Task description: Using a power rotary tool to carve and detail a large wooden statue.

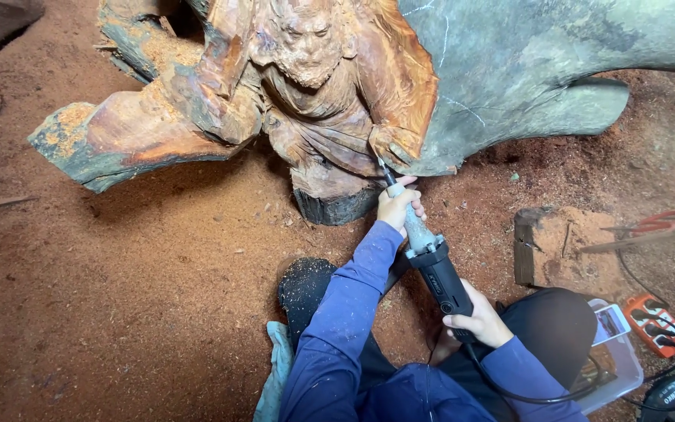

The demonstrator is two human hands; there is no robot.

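Observation:
A large reddish wood carving (314, 101) of a robed figure, cut into a tree root, lies on the sawdust-covered ground. I hold a black electric die grinder (435, 266) with its thin bit touching the carving's lower right fold. My left hand (398, 205) grips the grey front neck of the grinder close to the bit. My right hand (474, 316) is wrapped around the rear of its black body, where the cord leaves. Both arms wear blue sleeves.
Red sawdust covers the ground all round. A wooden block (526, 244) and red-handled scissors (658, 223) lie to the right. A clear plastic box (615, 355), an orange power strip (650, 316) and black cables sit at the lower right. A pale cloth (275, 371) lies by my leg.

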